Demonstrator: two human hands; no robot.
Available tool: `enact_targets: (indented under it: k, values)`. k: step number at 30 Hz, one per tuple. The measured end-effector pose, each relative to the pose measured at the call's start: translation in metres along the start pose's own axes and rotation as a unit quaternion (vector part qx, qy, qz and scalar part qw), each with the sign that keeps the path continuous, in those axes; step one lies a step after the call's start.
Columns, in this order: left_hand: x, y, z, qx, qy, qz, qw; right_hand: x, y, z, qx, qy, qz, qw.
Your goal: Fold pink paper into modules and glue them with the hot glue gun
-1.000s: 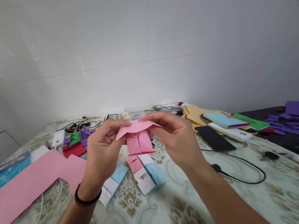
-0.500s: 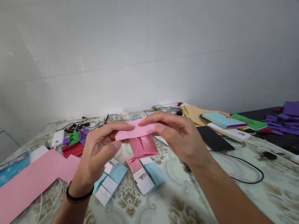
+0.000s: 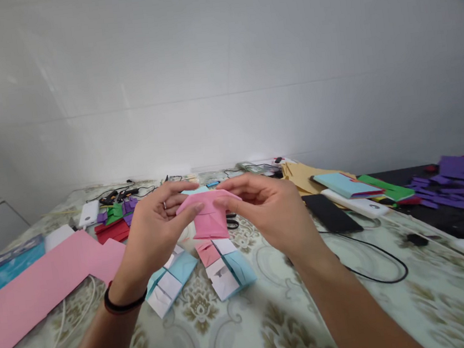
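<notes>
Head view showed both of my hands raised over the patterned tablecloth (image 3: 274, 320), gripping one folded pink paper (image 3: 210, 224) between them. My left hand (image 3: 153, 236) pinched its left side, thumb pressed on the near face and fingers behind the upper edge; a ring and a dark wristband (image 3: 124, 307) were noted on that side. My right hand (image 3: 272, 211) gripped the right side in like manner, the two thumbs near each other but apart. The paper's lower part hung below the thumbs, creased across its front. Nearer to me on the cloth lay two blocks of folded paper: a blue and white one (image 3: 171, 284) at left, and a pink, white and blue one (image 3: 232, 274) at right. A large pink sheet (image 3: 40, 293) lay well to the left. To the right I recorded a black phone (image 3: 332, 214), a black cable (image 3: 388, 278) and purple paper strips (image 3: 454, 190).
</notes>
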State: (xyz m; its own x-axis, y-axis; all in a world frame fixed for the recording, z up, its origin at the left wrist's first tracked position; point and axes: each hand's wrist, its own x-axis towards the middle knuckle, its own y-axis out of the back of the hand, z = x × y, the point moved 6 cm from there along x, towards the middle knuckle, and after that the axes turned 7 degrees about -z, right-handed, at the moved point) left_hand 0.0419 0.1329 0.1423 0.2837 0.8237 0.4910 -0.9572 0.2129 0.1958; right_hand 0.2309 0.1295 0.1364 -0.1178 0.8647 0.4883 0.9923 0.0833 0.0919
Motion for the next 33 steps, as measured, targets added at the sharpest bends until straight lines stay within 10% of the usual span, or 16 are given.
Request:
enact_targets:
  k: [33]
  values:
    - [0.002, 0.008, 0.009, 0.157, 0.011, -0.026, 0.987, 0.000, 0.004, 0.000, 0.013, -0.014, 0.008, 1.000]
